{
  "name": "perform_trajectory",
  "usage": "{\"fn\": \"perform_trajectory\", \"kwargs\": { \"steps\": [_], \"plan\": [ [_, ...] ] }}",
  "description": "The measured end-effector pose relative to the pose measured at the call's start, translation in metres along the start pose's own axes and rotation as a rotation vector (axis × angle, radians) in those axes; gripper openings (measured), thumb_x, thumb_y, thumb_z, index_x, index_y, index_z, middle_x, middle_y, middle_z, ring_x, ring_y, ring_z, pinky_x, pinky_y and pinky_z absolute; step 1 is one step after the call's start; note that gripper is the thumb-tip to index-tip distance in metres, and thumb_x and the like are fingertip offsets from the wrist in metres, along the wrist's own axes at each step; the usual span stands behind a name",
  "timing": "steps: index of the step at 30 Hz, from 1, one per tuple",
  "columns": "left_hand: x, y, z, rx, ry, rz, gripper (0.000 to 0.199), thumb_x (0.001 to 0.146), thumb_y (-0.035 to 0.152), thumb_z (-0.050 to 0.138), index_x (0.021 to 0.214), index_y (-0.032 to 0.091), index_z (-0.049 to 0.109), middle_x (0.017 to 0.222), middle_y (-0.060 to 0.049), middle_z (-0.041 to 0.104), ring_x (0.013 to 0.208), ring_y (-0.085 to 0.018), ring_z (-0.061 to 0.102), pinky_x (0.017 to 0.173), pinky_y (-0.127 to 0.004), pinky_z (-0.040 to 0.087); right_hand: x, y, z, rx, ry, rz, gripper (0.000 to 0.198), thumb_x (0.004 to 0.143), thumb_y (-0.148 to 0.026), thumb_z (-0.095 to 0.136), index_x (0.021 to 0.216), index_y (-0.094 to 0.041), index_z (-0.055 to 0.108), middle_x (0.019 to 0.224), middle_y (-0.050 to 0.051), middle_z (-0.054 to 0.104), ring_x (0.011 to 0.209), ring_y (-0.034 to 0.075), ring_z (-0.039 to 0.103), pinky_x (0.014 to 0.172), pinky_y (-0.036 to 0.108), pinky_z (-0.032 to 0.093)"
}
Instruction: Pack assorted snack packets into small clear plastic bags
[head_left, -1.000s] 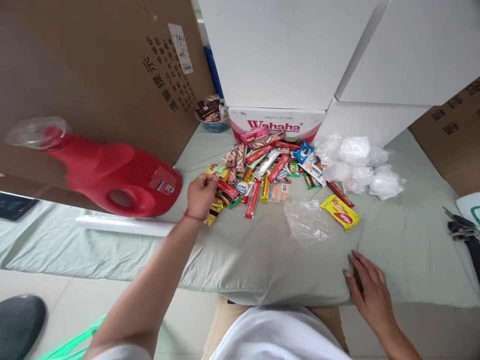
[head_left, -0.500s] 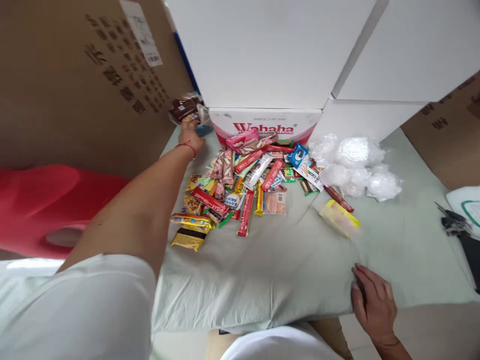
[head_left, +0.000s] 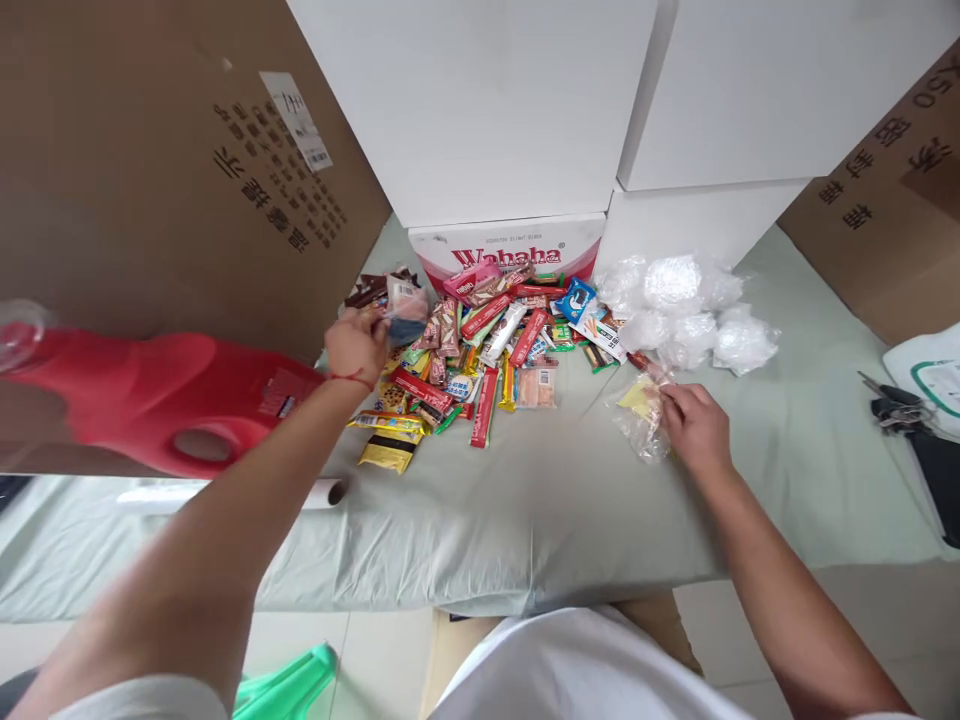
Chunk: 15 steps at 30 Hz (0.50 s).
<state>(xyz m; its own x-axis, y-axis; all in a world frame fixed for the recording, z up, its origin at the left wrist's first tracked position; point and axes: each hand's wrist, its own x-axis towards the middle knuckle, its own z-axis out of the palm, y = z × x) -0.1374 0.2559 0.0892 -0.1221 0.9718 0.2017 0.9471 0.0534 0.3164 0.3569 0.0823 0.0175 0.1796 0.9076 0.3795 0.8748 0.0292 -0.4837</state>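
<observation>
At the near edge, the white shirt (head_left: pixel 585 670) of the seated person is showing below a pale green cloth (head_left: pixel 585 530), with a bright green plastic item (head_left: pixel 292 685) lying on the floor to the left. On the cloth at left, a white roll (head_left: pixel 326 494) is lying beneath the left forearm, and a large red bottle (head_left: pixel 142 390) is leaning behind it. The right hand (head_left: pixel 696 425) is pinching a crumpled clear plastic bag (head_left: pixel 649 442), thumb and fingers drawn together; a yellow packet (head_left: pixel 639 401) is showing through the film, though whether it is lying inside or beneath cannot be told. The left hand (head_left: pixel 357 346) is closing its fingers on the near-left side of a bluish bowl (head_left: pixel 406 331), which is holding dark brown packets (head_left: pixel 367 290) and standing just beside the left end of the snack pile (head_left: pixel 487 350). This pile of mixed bars and packets is spreading across the middle of the cloth. To its right, several clear-wrapped bundles (head_left: pixel 686 310) are sitting in a cluster. Farthest back, a red-and-white Wahaha box (head_left: pixel 510 235) is standing directly behind the pile, with plain white boxes (head_left: pixel 480 100) rising above it.
</observation>
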Motion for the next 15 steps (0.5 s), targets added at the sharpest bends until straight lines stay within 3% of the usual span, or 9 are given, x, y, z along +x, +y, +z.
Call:
{"fn": "perform_trajectory", "kwargs": {
  "steps": [5,9,12,13,15],
  "plan": [
    [-0.075,0.004,-0.036,0.008,0.222,0.276,0.028,0.101,0.037,0.052,0.106,0.016,0.071,0.107,-0.009,0.070,0.105,-0.025,0.063,0.094,-0.035,0.050,-0.078,0.011,-0.023,0.028,0.182,-0.019,0.023,0.100,-0.031,0.056,0.106,-0.021,0.075,0.100,0.008,0.075,0.090,0.022,0.072,0.084,0.035,0.057],
    [-0.112,0.045,-0.062,-0.162,0.413,0.446,0.021,0.097,0.039,0.062,0.099,0.020,0.072,0.103,-0.010,0.072,0.096,-0.024,0.068,0.087,-0.035,0.052,-0.111,0.026,-0.031,0.051,0.165,0.014,0.021,0.100,-0.031,0.057,0.104,-0.021,0.075,0.098,0.007,0.076,0.088,0.021,0.072,0.082,0.035,0.057],
    [-0.108,0.098,-0.055,-0.516,0.409,0.368,0.022,0.093,0.041,0.070,0.099,0.020,0.068,0.095,-0.005,0.070,0.088,-0.019,0.067,0.081,-0.032,0.052,-0.113,0.031,-0.027,0.088,0.140,0.021,0.022,0.101,-0.032,0.056,0.104,-0.021,0.074,0.097,0.006,0.075,0.087,0.021,0.072,0.081,0.035,0.057],
    [-0.101,0.117,-0.046,-0.700,0.377,0.289,0.025,0.094,0.043,0.070,0.099,0.020,0.066,0.089,-0.001,0.067,0.078,-0.015,0.064,0.074,-0.029,0.050,-0.111,0.032,-0.026,0.097,0.130,0.018,0.022,0.101,-0.032,0.055,0.104,-0.021,0.074,0.097,0.007,0.075,0.088,0.021,0.072,0.081,0.035,0.057],
    [-0.080,0.153,-0.021,-1.125,0.198,0.052,0.022,0.101,0.040,0.059,0.094,0.019,0.059,0.076,0.005,0.057,0.063,-0.007,0.054,0.063,-0.024,0.043,-0.109,0.031,-0.024,0.107,0.111,0.010,0.024,0.101,-0.033,0.054,0.104,-0.020,0.074,0.098,0.007,0.075,0.089,0.021,0.071,0.081,0.035,0.057]
  ]
}}
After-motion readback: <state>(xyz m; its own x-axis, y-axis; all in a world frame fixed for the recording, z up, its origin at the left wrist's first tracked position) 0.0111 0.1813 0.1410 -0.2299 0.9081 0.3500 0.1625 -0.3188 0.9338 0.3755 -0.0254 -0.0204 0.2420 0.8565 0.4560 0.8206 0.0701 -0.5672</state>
